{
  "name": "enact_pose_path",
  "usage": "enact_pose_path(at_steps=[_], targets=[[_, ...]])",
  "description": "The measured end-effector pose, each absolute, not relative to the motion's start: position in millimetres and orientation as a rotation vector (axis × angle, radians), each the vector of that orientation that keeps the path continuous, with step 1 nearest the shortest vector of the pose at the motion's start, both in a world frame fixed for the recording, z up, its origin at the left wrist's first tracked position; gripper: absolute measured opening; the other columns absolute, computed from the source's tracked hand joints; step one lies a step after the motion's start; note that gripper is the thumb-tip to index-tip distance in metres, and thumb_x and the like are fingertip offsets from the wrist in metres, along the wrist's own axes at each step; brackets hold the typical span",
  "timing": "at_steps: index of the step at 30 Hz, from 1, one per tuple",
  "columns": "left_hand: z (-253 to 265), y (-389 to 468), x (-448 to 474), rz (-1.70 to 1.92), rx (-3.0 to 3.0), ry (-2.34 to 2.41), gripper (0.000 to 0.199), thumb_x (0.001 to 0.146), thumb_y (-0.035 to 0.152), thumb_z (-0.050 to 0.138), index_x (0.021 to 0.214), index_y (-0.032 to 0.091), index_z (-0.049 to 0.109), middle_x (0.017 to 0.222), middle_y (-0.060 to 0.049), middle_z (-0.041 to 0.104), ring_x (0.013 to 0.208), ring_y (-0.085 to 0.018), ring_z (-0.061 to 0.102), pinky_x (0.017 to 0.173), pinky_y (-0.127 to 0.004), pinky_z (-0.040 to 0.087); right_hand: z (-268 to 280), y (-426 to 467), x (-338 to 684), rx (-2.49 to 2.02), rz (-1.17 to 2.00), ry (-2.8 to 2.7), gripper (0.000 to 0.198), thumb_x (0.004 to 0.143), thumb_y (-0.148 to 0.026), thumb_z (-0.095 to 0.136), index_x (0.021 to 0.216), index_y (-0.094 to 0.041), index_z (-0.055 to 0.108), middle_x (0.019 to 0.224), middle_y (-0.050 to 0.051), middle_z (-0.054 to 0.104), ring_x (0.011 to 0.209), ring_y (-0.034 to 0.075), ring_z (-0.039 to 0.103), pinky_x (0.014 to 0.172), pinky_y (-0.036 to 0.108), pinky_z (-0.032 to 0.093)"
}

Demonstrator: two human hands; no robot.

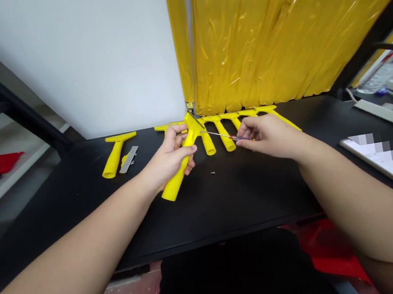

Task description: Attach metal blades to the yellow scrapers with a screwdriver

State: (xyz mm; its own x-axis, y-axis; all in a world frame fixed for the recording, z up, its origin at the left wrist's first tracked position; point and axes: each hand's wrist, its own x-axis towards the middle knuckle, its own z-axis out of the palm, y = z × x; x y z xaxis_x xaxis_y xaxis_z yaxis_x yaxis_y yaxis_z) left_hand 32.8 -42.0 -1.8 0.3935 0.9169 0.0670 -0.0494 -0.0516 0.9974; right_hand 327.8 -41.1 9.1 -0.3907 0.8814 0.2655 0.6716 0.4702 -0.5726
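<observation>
Holding a handle (179,173) above the counter (201,221) in my left grip (172,154), I pinch a screwdriver (234,138) in my right grip (265,136), tip at the handle's head. Screwing seems unfinished: one screw (213,172) lies loose, and a plate (130,159) lies beside a second handle (113,159).

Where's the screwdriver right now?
In the head view, just right of centre: the screwdriver is in the right hand, its tip at the head of the yellow T-shaped handle held in the left hand.
</observation>
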Motion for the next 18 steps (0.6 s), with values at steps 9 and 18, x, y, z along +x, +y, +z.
enact_pose_path(at_steps=[9, 18], targets=[[-0.7, -41.3, 33.6, 0.978, 1.383, 0.843, 0.048, 0.089, 0.015, 0.069, 0.125, 0.028, 0.039, 0.107, -0.002, 0.059, 0.055, -0.006, 0.06, 0.04, -0.017, 0.044, 9.9, -41.5, 328.3, -1.298, 0.512, -2.186, 0.019, 0.088, -0.038, 0.075, 0.089, -0.022, 0.066, 0.086, 0.006, 0.075, 0.077, 0.021, 0.069, 0.071, 0.036, 0.055], [-5.4, -39.4, 30.6, 0.978, 1.476, 0.828, 0.048, 0.089, 0.019, 0.071, 0.124, 0.028, 0.039, 0.13, -0.008, 0.057, 0.056, -0.003, 0.06, 0.041, -0.016, 0.048, 6.2, -40.2, 318.0, -1.35, 0.335, -2.008, 0.024, 0.092, -0.046, 0.07, 0.088, -0.022, 0.065, 0.077, 0.004, 0.07, 0.069, 0.021, 0.063, 0.067, 0.035, 0.047]])
